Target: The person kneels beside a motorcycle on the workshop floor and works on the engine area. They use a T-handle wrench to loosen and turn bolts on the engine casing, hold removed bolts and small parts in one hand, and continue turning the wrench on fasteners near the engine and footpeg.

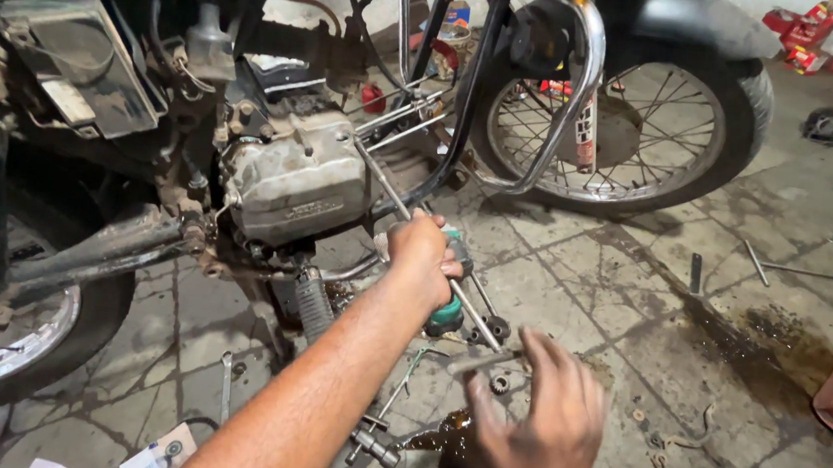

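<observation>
Landmark: engine (291,178) of the motorcycle, grey and grimy, frame above it, footpeg (313,303) just below it.
Left hand (422,255): just right of and below the engine, fist closed tight round the green handle of a screwdriver (448,312).
Screwdriver: handle pokes out below the fist; whether it has a shaft or tip in view, cannot tell.
Rod (408,218): long bright rod runs from the engine's upper right corner down past the fist to a round end near a socket (498,327) on the floor; touching the fist or only passing behind it, cannot tell.
Right hand (540,431): well below and right of the engine, fingers spread and blurred, open; a short grey metal piece (486,363) lies at the fingertips, held or merely touched, cannot tell.
Oil (453,448): dark puddle on the tiles below the engine, beside the right hand; second stain further right.
Floor bits: wrench (226,383) below the engine, loose nuts, thin rods (805,270) far right of it.
Front wheel (628,112): right of the engine, behind the crash bar (573,107).
Step, as judged: engine strip-down under way, left hand working the tool at the engine's right side while the right hand reaches for a part.
Next move calls for: a firm hold on the small piece, fingers kept out of the oil, left wrist steady so the tool stays square to the engine.
</observation>
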